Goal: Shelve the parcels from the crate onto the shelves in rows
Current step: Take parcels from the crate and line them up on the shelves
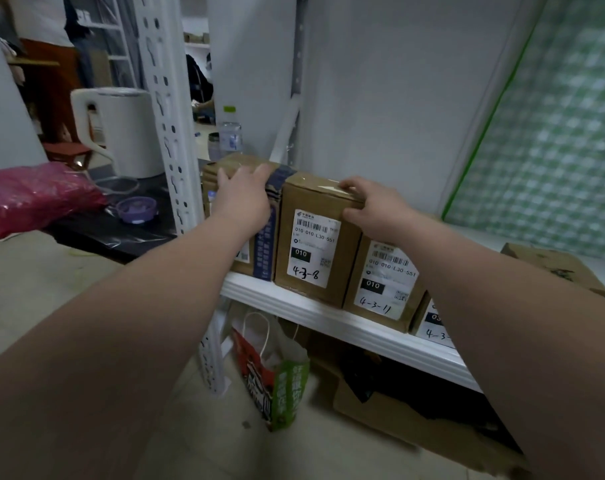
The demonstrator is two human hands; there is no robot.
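Squaring the front row on the shelf [328, 318], with my hands on the two parcels at its left end.
Nearest me is the shelf's white ribbed metal lip. Plain brown cardboard boxes stand on it side by side, touching, their white printed labels facing out. My right hand [373, 207] grips the parcel marked 4-3-8 [311, 251] at its upper right corner, fingers curled over the glossy taped top and thumb on the front face. My left hand [240, 199] lies on the end parcel [264, 251], which is banded in dark blue printed tape, with fingers fairly straight and spread over its top. The parcel marked 4-3-11 [384, 282] stands just right of 4-3-8. I judge this to be aligning; next, both boxes want nudging flush with their neighbours, then I let go. The crate is out of view. Farther back stands a clear plastic bottle [230, 133].
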